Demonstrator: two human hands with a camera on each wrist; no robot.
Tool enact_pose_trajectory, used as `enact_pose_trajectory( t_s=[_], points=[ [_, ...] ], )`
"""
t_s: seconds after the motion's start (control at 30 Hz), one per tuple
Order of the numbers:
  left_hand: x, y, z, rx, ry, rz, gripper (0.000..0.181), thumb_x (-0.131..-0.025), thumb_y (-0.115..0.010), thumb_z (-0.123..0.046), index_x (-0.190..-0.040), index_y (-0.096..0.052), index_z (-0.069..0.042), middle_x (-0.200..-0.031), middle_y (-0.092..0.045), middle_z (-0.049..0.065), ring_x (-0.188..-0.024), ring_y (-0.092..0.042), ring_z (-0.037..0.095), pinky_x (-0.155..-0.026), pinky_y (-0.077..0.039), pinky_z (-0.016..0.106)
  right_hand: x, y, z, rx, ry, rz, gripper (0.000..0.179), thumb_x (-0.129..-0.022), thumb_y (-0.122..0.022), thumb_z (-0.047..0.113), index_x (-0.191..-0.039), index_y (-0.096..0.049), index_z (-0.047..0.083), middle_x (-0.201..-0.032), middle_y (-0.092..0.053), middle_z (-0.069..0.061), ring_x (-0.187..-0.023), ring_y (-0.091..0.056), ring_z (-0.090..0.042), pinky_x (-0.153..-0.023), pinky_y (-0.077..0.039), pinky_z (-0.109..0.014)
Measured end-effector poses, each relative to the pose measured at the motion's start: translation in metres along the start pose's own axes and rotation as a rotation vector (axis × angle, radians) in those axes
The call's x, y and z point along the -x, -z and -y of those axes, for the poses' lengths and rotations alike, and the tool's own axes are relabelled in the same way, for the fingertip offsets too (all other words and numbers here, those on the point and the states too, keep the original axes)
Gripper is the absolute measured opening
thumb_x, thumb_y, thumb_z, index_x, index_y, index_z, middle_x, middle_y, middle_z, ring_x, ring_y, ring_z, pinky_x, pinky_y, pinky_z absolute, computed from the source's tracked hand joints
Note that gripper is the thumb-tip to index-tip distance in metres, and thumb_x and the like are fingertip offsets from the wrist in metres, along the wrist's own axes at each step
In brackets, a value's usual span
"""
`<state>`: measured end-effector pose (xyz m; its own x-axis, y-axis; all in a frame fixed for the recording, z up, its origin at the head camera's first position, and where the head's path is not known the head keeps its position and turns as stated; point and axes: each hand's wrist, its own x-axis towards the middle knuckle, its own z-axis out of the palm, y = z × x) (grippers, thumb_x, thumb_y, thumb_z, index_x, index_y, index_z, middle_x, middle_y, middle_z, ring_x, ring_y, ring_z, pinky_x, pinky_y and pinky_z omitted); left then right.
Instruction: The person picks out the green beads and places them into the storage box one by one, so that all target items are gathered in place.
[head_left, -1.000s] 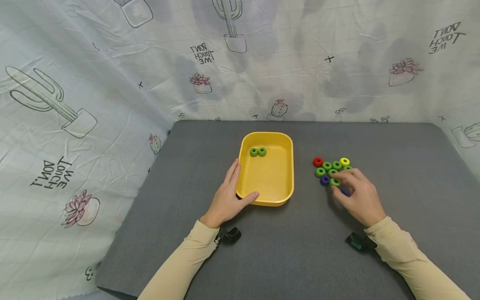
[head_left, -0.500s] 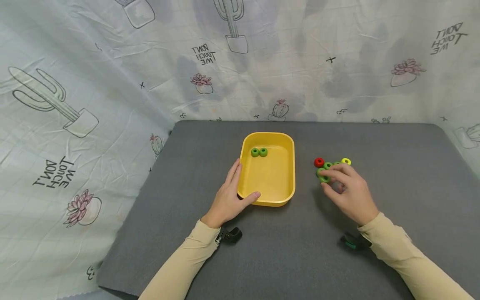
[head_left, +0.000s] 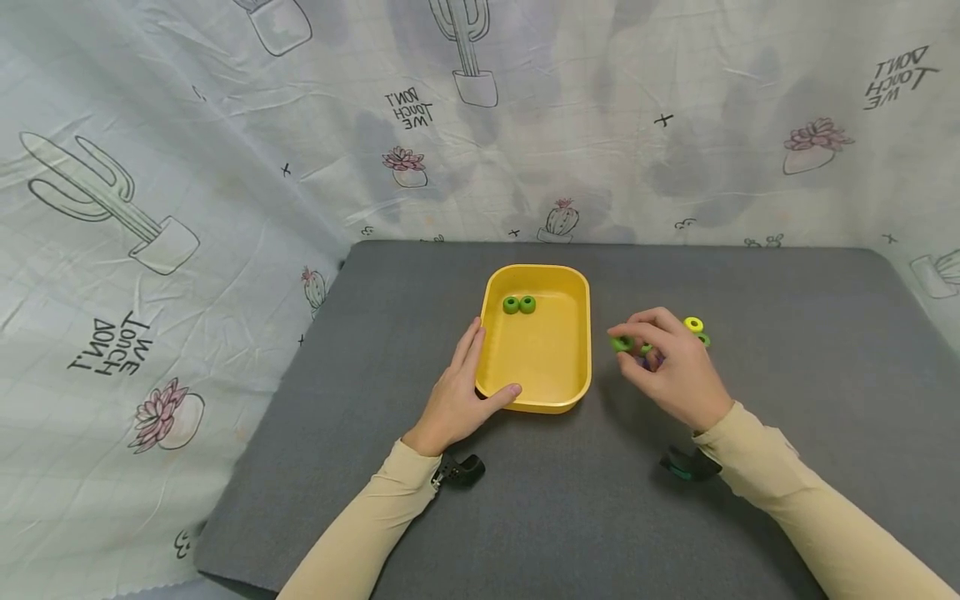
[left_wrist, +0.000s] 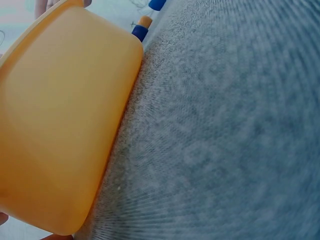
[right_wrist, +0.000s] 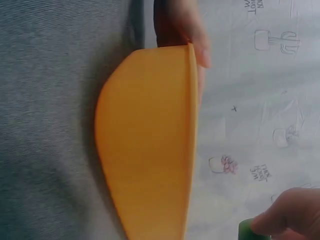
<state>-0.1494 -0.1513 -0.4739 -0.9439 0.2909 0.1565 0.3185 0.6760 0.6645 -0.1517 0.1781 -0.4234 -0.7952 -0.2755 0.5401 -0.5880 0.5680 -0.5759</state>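
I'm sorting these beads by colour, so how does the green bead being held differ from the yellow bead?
The green bead is pinched in the right grip, while the yellow bead rests on the table. The green bead is nearer the tray; the yellow bead is farther away. Both are small rings.

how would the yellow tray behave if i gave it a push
The yellow tray would probably stay stiff: its walls stand without visible sag. It seems unlikely to tip, being low and broad on the table. The two green rings inside might slide about, as they appear loose.
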Motion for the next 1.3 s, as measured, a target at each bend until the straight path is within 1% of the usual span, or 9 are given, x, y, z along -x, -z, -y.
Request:
enact_pose_trajectory(
  t_s=[0.1,0.27,0.47,0.6,0.77,0.83,1.0,1.13,1.3],
  points=[
    [0.000,0.000,0.000,0.000,0.000,0.002,0.107,-0.093,-0.064,-0.067,-0.169,-0.012,-0.012,-0.177,-0.004,-0.005,-0.157,-0.031,0.025,-0.120,-0.036,0.058,-0.007,-0.003,0.003,-0.020,0.006,0.004,0.034,-0.084,-0.075,-0.009,-0.112,-0.077,0.009,-0.109,-0.062,-0.005,-0.065,-0.048,-0.013,-0.057,-0.039,-0.019],
    [-0.001,0.000,0.000,0.004,0.002,0.004,0.108,-0.092,-0.064,-0.068,-0.169,-0.013,-0.011,-0.177,-0.004,-0.006,-0.157,-0.031,0.026,-0.120,-0.036,0.058,-0.019,-0.008,0.006,-0.045,0.019,0.012,0.034,-0.083,-0.074,-0.011,-0.111,-0.077,0.007,-0.107,-0.062,-0.007,-0.073,-0.055,-0.016,-0.060,-0.040,-0.017],
    [-0.001,0.001,-0.001,-0.005,0.001,0.004,0.108,-0.092,-0.063,-0.070,-0.169,-0.013,-0.012,-0.177,-0.006,-0.002,-0.157,-0.031,0.027,-0.120,-0.036,0.058,-0.032,-0.015,0.009,-0.071,-0.037,0.082,0.029,-0.084,-0.076,-0.006,-0.111,-0.075,0.006,-0.102,-0.059,-0.005,-0.073,-0.054,-0.014,-0.064,-0.045,-0.020],
    [-0.001,0.001,-0.002,-0.006,0.007,0.005,0.108,-0.092,-0.062,-0.070,-0.169,-0.013,-0.012,-0.177,-0.004,-0.006,-0.157,-0.031,0.027,-0.120,-0.036,0.058,-0.043,-0.020,0.013,-0.101,-0.056,0.119,0.027,-0.085,-0.077,-0.003,-0.110,-0.073,0.006,-0.099,-0.058,-0.006,-0.074,-0.056,-0.017,-0.066,-0.048,-0.023],
    [-0.002,0.002,-0.003,-0.016,0.006,0.003,0.108,-0.092,-0.062,-0.071,-0.169,-0.013,-0.012,-0.177,-0.005,-0.005,-0.155,-0.034,0.030,-0.118,-0.037,0.059,-0.059,-0.030,0.020,-0.133,-0.083,0.165,0.025,-0.086,-0.076,0.000,-0.110,-0.073,0.007,-0.099,-0.058,-0.007,-0.078,-0.061,-0.020,-0.069,-0.051,-0.027],
    [-0.002,0.002,-0.004,-0.019,0.007,0.003,0.108,-0.092,-0.062,-0.071,-0.169,-0.013,-0.012,-0.177,-0.005,-0.003,-0.155,-0.035,0.030,-0.118,-0.038,0.060,-0.066,-0.034,0.021,-0.140,-0.100,0.188,0.024,-0.087,-0.076,0.001,-0.111,-0.073,0.006,-0.101,-0.059,-0.007,-0.080,-0.063,-0.020,-0.070,-0.052,-0.028],
    [-0.002,0.001,-0.003,-0.024,0.013,0.006,0.108,-0.092,-0.062,-0.071,-0.169,-0.012,-0.013,-0.177,-0.006,-0.003,-0.155,-0.034,0.030,-0.118,-0.037,0.059,-0.084,-0.043,0.025,-0.154,-0.149,0.243,0.025,-0.090,-0.075,0.005,-0.115,-0.072,0.006,-0.110,-0.062,-0.008,-0.083,-0.065,-0.020,-0.074,-0.055,-0.031],
    [-0.002,0.001,-0.003,-0.025,0.018,0.009,0.108,-0.092,-0.062,-0.070,-0.169,-0.012,-0.014,-0.177,-0.005,-0.004,-0.154,-0.036,0.031,-0.118,-0.037,0.060,-0.097,-0.052,0.025,-0.167,-0.200,0.296,0.028,-0.092,-0.073,0.007,-0.120,-0.071,0.004,-0.117,-0.061,-0.012,-0.089,-0.066,-0.024,-0.078,-0.056,-0.037],
    [-0.002,0.000,-0.002,-0.022,0.020,0.009,0.107,-0.092,-0.063,-0.070,-0.169,-0.012,-0.014,-0.177,-0.005,-0.004,-0.153,-0.037,0.032,-0.117,-0.038,0.062,-0.111,-0.068,0.022,-0.180,-0.244,0.350,0.031,-0.092,-0.072,0.005,-0.123,-0.070,0.001,-0.117,-0.063,-0.016,-0.093,-0.065,-0.031,-0.083,-0.056,-0.041]
  ],
)
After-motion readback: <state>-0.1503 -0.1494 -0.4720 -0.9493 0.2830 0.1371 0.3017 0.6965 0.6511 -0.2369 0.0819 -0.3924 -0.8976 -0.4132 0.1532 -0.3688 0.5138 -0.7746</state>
